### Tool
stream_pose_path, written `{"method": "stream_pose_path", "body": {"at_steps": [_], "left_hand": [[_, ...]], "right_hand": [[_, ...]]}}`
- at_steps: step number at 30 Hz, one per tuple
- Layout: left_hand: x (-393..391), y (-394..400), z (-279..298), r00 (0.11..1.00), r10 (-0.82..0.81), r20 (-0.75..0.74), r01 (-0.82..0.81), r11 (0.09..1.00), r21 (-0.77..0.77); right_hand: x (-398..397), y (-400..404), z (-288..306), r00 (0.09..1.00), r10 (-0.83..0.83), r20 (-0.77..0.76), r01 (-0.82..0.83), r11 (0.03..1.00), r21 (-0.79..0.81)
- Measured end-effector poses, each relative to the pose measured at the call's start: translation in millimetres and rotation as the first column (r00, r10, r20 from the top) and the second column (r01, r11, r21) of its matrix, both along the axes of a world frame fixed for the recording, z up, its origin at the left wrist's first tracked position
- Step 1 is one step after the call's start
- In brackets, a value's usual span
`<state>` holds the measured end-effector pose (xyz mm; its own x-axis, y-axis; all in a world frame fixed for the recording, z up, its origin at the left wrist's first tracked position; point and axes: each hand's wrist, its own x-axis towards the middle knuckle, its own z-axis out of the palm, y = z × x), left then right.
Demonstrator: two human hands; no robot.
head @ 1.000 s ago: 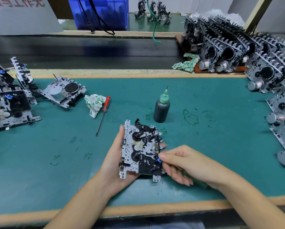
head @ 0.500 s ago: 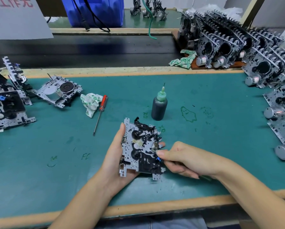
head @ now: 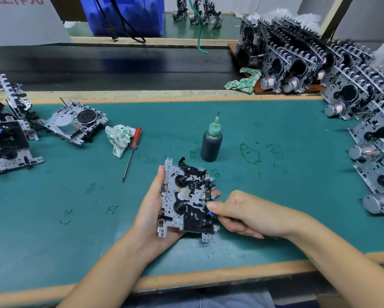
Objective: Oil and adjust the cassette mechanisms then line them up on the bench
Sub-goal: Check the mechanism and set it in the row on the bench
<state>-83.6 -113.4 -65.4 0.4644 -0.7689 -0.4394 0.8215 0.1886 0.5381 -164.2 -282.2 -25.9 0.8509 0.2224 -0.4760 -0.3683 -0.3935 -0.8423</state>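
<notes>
A silver and black cassette mechanism (head: 186,198) is held face up over the green bench mat (head: 275,196), near the front edge. My left hand (head: 152,210) cups it from the left and underneath. My right hand (head: 242,213) has its thumb and fingers pinched on a small blue part at the mechanism's right edge. A dark oil bottle (head: 211,142) with a green needle cap stands upright just behind the mechanism. A red-handled screwdriver (head: 132,150) lies to the left of the bottle.
A crumpled cloth (head: 118,138) lies beside the screwdriver. One mechanism (head: 75,122) lies flat at the back left, others (head: 5,138) at the far left. Several mechanisms (head: 364,107) stand in rows along the right side. A blue bin (head: 124,14) sits behind the black conveyor.
My right hand has curled tighter at the mechanism's right edge, its fingers tucked in. The mechanism and my left hand have hardly moved. The view has shifted slightly.
</notes>
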Motion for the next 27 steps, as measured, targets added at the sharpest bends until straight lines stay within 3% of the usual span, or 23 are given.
{"method": "stream_pose_path", "body": {"at_steps": [4,9,13,14,17,18,22,24,27], "left_hand": [[2.0,6.1,4.8,0.997,-0.043,-0.062,0.039,0.998,-0.055],[-1.6,9.6,8.9,0.990,-0.039,-0.133,0.017,0.987,-0.161],[-2.5,10.9,9.4,0.976,-0.020,-0.215,-0.036,0.967,-0.253],[-2.7,11.0,9.8,0.974,-0.027,-0.223,-0.034,0.963,-0.267],[-1.6,12.2,10.5,0.981,-0.072,-0.181,0.018,0.959,-0.282],[0.0,12.6,10.1,0.984,-0.104,-0.145,0.062,0.961,-0.268],[13.5,10.0,14.0,0.934,-0.356,-0.034,0.351,0.930,-0.107],[25.4,4.8,21.5,0.901,-0.433,0.007,0.432,0.900,0.059],[46.1,-1.8,28.9,0.862,-0.497,0.099,0.447,0.838,0.312]], "right_hand": [[-4.4,-2.3,-2.7,0.996,-0.054,0.066,0.054,0.998,0.012],[-1.7,-11.3,-10.8,0.938,-0.295,0.184,0.290,0.956,0.050],[-5.8,-19.0,-18.8,0.845,-0.363,0.392,0.460,0.867,-0.190],[-7.7,-21.3,-20.8,0.818,-0.335,0.467,0.506,0.806,-0.307],[-11.0,-22.7,-19.3,0.792,-0.125,0.597,0.569,0.505,-0.649],[-11.9,-24.0,-18.8,0.790,-0.070,0.610,0.560,0.489,-0.669],[-17.3,-32.5,-20.2,0.808,0.163,0.567,0.353,0.636,-0.686],[-19.0,-32.2,-21.4,0.789,0.283,0.545,0.288,0.614,-0.735],[-19.8,-28.8,-23.6,0.707,0.377,0.599,0.335,0.568,-0.752]]}}
